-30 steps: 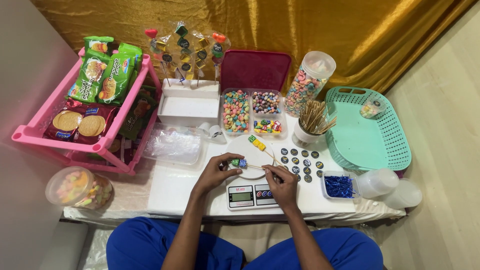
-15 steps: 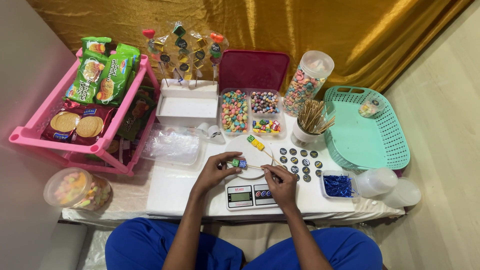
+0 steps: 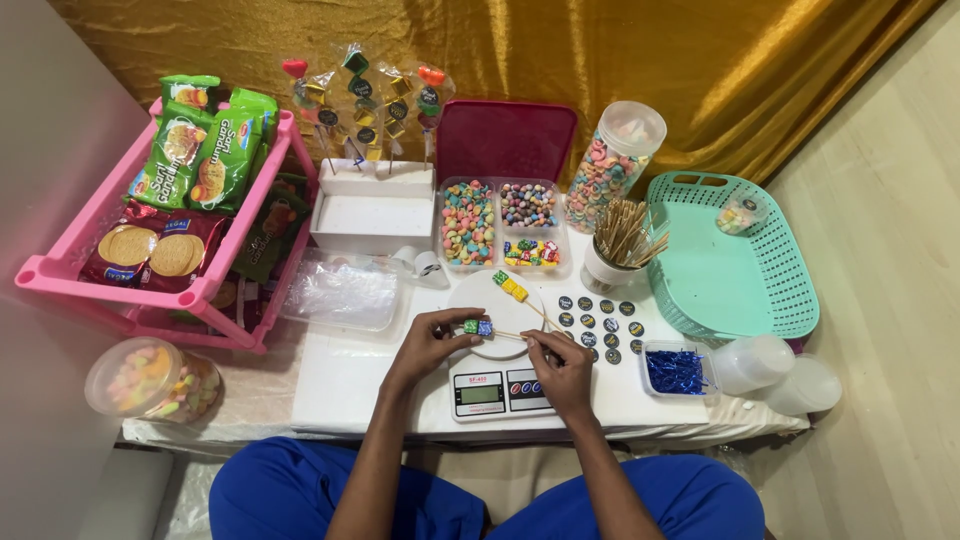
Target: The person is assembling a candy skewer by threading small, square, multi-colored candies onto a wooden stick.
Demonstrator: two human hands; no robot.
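My left hand (image 3: 432,340) pinches small green and blue candy cubes (image 3: 477,327) threaded on a thin wooden skewer (image 3: 508,335). My right hand (image 3: 560,368) grips the skewer's other end. Both hands hover over the round white plate (image 3: 481,293) of a small digital kitchen scale (image 3: 500,391). A second skewer with yellow and green candies (image 3: 511,287) lies across that plate.
A divided tray of coloured candies (image 3: 499,225) with a red lid, a jar of cereal rings (image 3: 611,170), a cup of skewers (image 3: 622,245), round dark stickers (image 3: 597,322), a box of blue twist ties (image 3: 676,370), a teal basket (image 3: 735,260), a pink snack rack (image 3: 160,230), finished candy skewers in a white stand (image 3: 362,205).
Both hands stay over the scale; the candy cubes have shifted slightly along the skewer toward my left hand.
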